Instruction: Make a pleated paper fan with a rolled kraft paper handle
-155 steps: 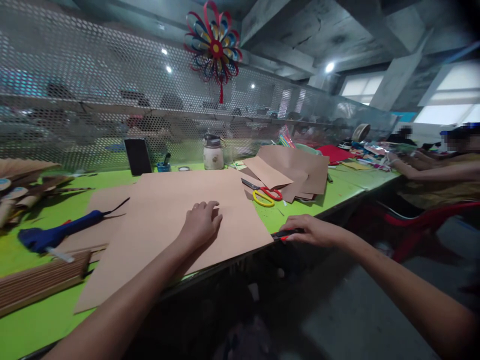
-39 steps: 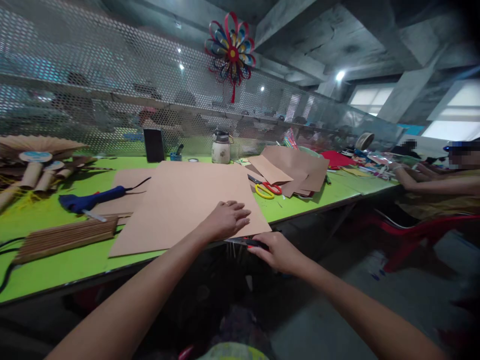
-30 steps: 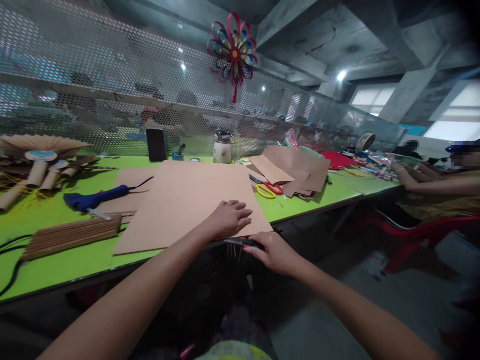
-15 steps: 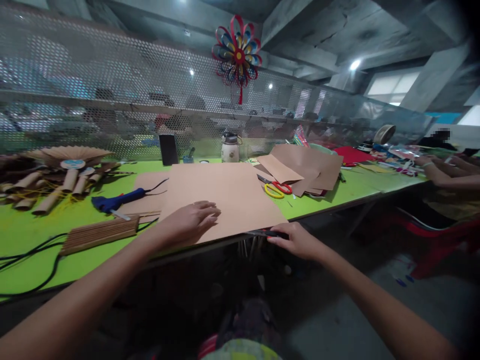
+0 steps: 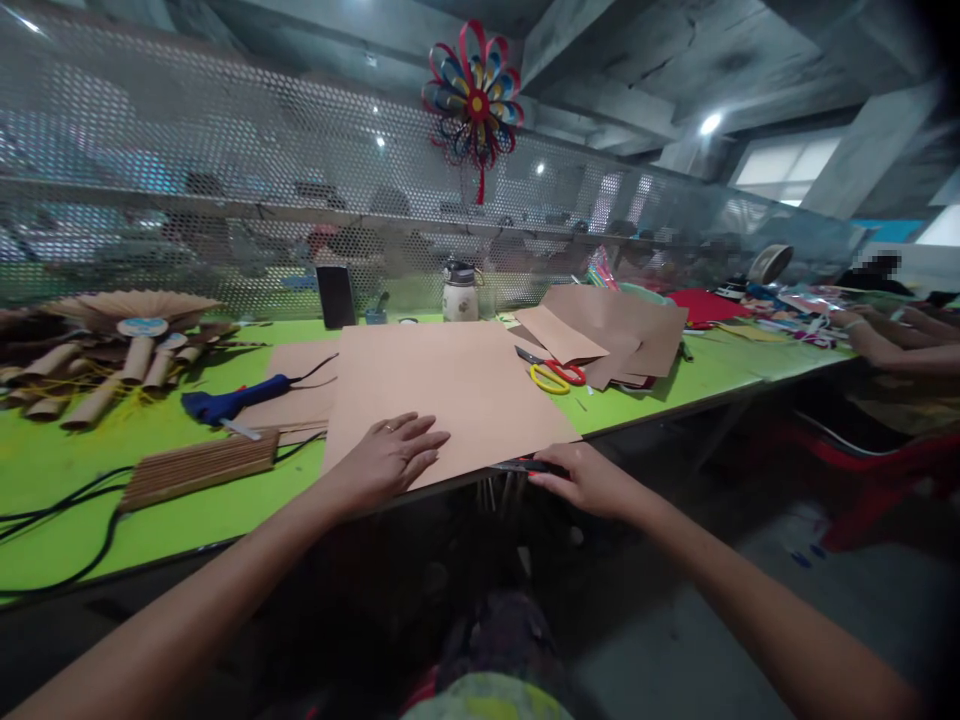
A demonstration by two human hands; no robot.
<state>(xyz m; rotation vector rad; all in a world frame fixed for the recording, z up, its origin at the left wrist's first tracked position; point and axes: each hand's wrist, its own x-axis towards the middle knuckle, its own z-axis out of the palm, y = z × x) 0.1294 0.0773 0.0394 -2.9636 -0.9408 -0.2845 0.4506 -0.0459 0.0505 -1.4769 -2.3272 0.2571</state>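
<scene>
At the far left of the green bench we see a pleated brown fan among rolled paper tubes, bearing a round blue-and-white label whose lettering is too small for us to read. Nearer the front edge we find a ridged brown block with black cords beside it, and just behind that a blue glue gun lying across some brown paper. Farther back, a dark tablet stands upright near a small cup. Our left hand lies palm down with fingers a little apart on the large brown sheet, which sits flat in the middle of the bench, its front side at the bench edge. Behind it we have a pale bottle with a dark lid, its small markings unreadable to us. At the sheet's front right, our right hand is closed around a black-and-red cutter, the thin blade pointing left; whether it touches the paper we cannot tell. Next come scissors with one yellow and one red handle, a pile of brown paper pieces, and, far right, another person's arms
</scene>
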